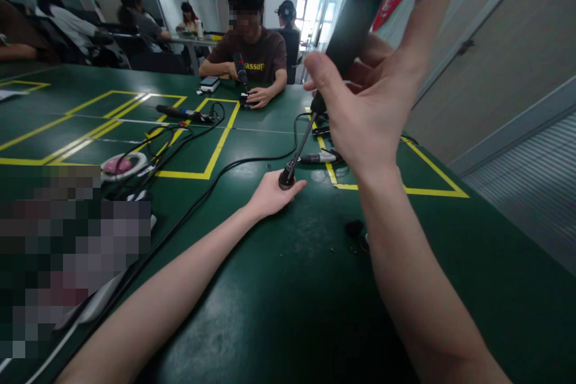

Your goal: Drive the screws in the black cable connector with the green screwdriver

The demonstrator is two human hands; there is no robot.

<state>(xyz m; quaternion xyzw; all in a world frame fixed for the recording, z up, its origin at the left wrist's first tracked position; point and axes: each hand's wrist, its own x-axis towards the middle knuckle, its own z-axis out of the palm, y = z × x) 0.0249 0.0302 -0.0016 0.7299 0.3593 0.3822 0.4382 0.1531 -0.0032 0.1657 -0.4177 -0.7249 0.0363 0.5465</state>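
My right hand (382,90) is raised close to the camera. Its fingers wrap around the thick black handle of a screwdriver (355,27). The thin metal shaft slants down and left toward my left hand (269,195), low over the green table. That hand is closed around a small black cylindrical part (285,179), whose upper end faces the screwdriver. The shaft's tip meets or enters the top of this part; I cannot tell which. A small black piece (354,228) lies on the table beside my right forearm.
Black cables (211,183) cross the table (270,288). A white ring with pink inside (123,166) and a black-handled tool (173,111) lie at left. A silver-grey tool (318,158) lies beyond my left hand. Opposite sits a person (256,54) holding a power screwdriver (240,69).
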